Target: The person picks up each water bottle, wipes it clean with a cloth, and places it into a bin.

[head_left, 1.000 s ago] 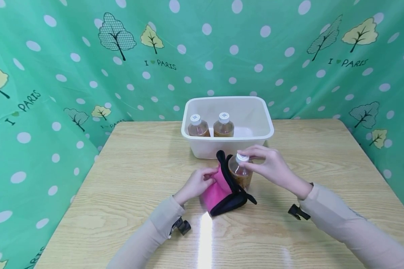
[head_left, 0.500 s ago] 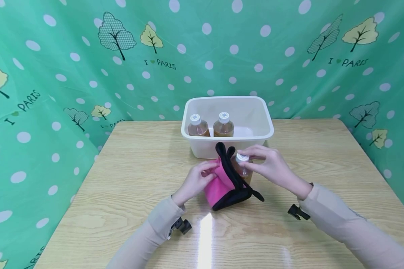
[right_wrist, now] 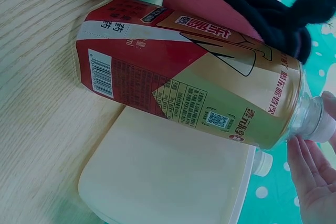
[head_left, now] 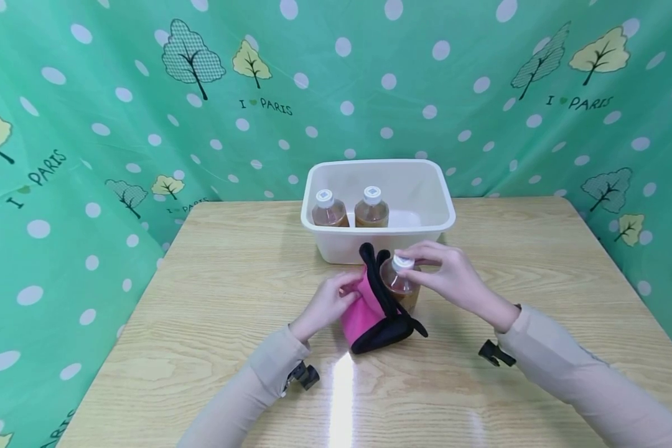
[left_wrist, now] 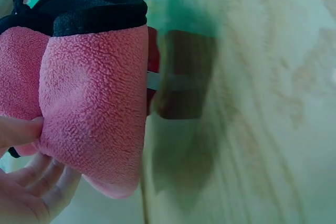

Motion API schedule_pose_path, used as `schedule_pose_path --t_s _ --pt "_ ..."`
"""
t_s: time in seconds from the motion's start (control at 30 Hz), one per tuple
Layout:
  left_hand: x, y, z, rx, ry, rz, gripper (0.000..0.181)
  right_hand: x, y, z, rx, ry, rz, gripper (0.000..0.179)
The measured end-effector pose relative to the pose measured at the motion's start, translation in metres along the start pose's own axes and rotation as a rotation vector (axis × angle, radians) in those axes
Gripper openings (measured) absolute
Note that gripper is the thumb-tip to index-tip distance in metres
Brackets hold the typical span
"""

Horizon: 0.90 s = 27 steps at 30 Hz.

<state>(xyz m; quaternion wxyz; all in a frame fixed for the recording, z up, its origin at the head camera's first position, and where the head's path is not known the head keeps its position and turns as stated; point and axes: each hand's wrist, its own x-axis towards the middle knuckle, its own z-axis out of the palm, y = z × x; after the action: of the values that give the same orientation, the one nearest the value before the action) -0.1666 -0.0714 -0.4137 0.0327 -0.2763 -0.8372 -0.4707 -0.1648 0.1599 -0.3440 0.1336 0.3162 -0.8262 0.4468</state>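
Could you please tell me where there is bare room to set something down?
Bare wooden table lies left of the left sleeve, and right of the white tub, beyond the right sleeve. Inside, room shows right of two bottles. In front, the pink fleece pouch and third bottle crowd together.

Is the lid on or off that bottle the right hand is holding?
On: a white cap sits on the neck of the bottle, under the right hand's grip. Whether it is screwed tight, I cannot tell.

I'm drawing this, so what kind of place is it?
Probably an indoor work corner, though the room itself is hidden: a green polka-dot curtain hangs behind and beside a wood-grain table, where a white plastic tub holds two bottles.
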Motion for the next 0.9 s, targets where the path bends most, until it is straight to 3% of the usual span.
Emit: schedule_pose_path --t_s 0.57,0.9 --pt "-0.002 -0.014 0.008 0.039 -0.108 -0.131 0.037 0.000 0.000 0.000 0.007 0.008 0.013 0.030" --pt "-0.001 -0.019 0.009 0.092 -0.133 -0.117 0.038 -0.001 0.000 0.000 -0.008 0.011 0.007 0.031"
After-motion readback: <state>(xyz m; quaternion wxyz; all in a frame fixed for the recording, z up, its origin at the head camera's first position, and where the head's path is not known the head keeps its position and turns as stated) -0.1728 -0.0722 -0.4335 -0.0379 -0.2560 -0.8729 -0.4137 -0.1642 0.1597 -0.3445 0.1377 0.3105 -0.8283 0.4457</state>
